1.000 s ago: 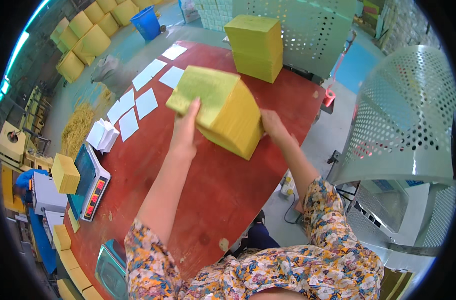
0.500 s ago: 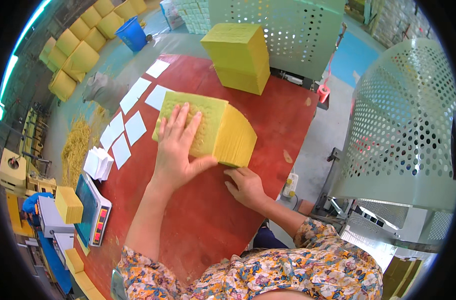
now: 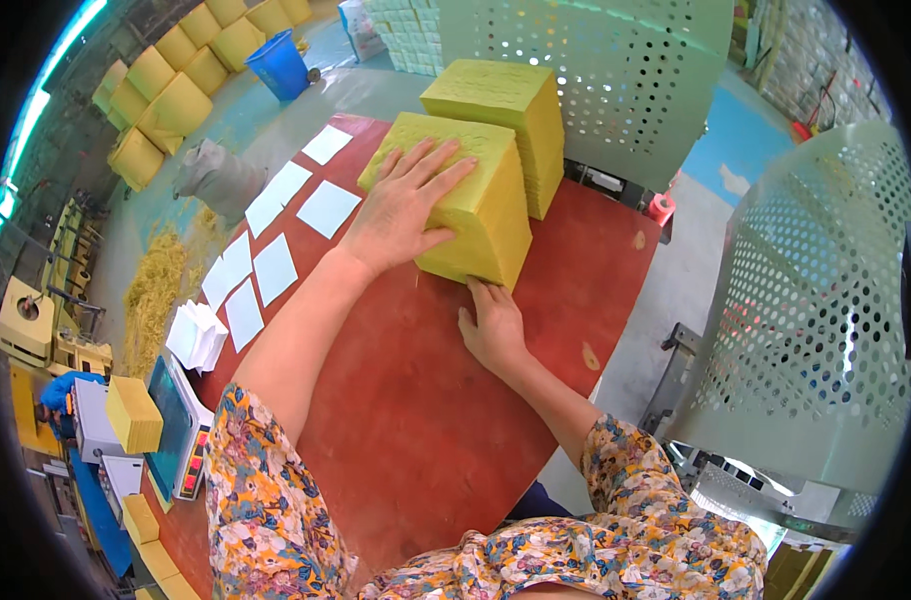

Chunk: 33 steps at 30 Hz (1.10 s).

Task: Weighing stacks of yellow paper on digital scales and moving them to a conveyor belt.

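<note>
Right on the red table (image 3: 405, 410), near its far end, stands the big yellow block (image 3: 490, 205), its layered sides showing, and both hands are on it! The left hand (image 3: 403, 208) lies across the top face, fingers spread and palm down, the thumb angled apart at the near edge: flat contact, no pinch. Down below comes the right hand (image 3: 495, 325), fingertips up against the block's bottom near edge, thumb set apart from them; whether any finger hooks underneath, I can't tell. Just behind looms a second yellow block (image 3: 537, 130), so close that I can't say if the two touch. Over on the left, white sheets (image 3: 328, 209) run along the table's edge, with a bundle of folded white paper (image 3: 197, 337) nearer the person. Next to that bundle sits the scale (image 3: 187, 455), a smaller yellow block (image 3: 133, 415) upon it. And beyond the far end rises a pale green perforated panel (image 3: 595, 70), a pink roll (image 3: 661, 208) near its lower corner.
</note>
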### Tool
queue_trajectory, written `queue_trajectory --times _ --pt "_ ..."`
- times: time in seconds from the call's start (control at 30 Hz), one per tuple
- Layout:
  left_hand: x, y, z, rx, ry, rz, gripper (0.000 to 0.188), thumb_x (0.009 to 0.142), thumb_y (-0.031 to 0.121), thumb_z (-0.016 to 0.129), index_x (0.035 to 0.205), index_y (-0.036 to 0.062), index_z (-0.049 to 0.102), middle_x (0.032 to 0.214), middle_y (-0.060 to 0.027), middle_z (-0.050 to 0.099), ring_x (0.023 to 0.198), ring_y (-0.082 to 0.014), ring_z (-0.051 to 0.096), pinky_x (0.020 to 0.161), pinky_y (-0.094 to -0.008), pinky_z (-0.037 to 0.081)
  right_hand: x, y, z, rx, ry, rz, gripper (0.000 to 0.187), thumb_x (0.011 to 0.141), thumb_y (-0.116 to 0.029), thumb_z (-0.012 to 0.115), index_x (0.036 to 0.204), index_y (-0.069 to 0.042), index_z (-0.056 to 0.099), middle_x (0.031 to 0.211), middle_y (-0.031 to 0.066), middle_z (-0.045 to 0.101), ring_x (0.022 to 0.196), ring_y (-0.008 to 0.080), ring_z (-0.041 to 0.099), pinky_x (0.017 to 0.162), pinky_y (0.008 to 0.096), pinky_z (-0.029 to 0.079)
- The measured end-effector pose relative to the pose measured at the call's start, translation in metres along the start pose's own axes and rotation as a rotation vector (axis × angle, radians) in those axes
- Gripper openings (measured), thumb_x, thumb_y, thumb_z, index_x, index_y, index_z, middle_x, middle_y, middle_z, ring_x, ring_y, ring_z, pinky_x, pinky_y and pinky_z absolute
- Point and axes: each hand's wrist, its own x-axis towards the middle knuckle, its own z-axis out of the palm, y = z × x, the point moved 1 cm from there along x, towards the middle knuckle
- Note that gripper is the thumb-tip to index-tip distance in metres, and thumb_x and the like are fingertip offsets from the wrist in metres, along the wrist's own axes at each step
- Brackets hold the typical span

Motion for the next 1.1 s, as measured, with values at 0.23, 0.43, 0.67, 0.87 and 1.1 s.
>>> queue_trajectory --times 0.23,0.43,0.67,0.87,1.1 --pt "0.038 -0.033 0.010 -0.046 0.024 0.078 0.090 0.070 0.019 0.083 0.150 0.0188 0.039 0.156 -0.0086 0.037 0.144 -0.0339 0.033 0.120 -0.0506 0.026 0.019 0.015 0.004 -0.008 -0.035 0.064 0.053 0.079 -0.005 0.067 0.129 0.005 0.052 0.116 0.0212 0.062 0.113 0.0389 0.056 0.094 0.0472 0.046" --pt "0.038 -0.032 0.005 0.014 -0.031 0.041 0.086 0.075 0.019 0.080 0.150 0.0190 0.038 0.156 -0.0084 0.036 0.144 -0.0301 0.033 0.120 -0.0467 0.028 0.016 0.019 0.010 -0.065 0.066 -0.038 0.058 0.080 -0.004 0.066 0.134 0.004 0.049 0.118 0.0199 0.061 0.116 0.0382 0.054 0.097 0.0483 0.044" --pt "0.015 -0.014 0.000 0.001 0.086 -0.078 0.090 0.072 0.021 0.082 0.150 0.0177 0.038 0.156 -0.0096 0.036 0.144 -0.0322 0.033 0.119 -0.0461 0.030 0.017 0.015 0.004 -0.055 0.016 0.018 0.054 0.080 -0.006 0.066 0.132 0.003 0.051 0.119 0.0195 0.061 0.116 0.0380 0.054 0.098 0.0478 0.044" --pt "-0.011 0.025 0.016 -0.055 0.324 -0.239 0.090 0.071 0.017 0.082 0.149 0.0098 0.038 0.154 -0.0141 0.038 0.143 -0.0349 0.034 0.118 -0.0451 0.031 0.020 0.026 0.005 -0.090 0.057 -0.024 0.052 0.081 -0.006 0.065 0.130 0.003 0.053 0.119 0.0206 0.061 0.115 0.0387 0.054 0.097 0.0480 0.044" --pt "-0.155 0.167 -0.005 -0.366 0.407 -0.151 0.058 0.076 0.016 0.072 0.131 0.0015 0.058 0.135 -0.0204 0.055 0.130 -0.0397 0.048 0.111 -0.0493 0.038 -0.014 0.038 0.017 1.421 -0.356 0.382 0.036 0.102 -0.024 0.036 0.111 -0.002 0.064 0.111 0.0121 0.063 0.099 0.0202 0.061 0.079 0.0351 0.051"
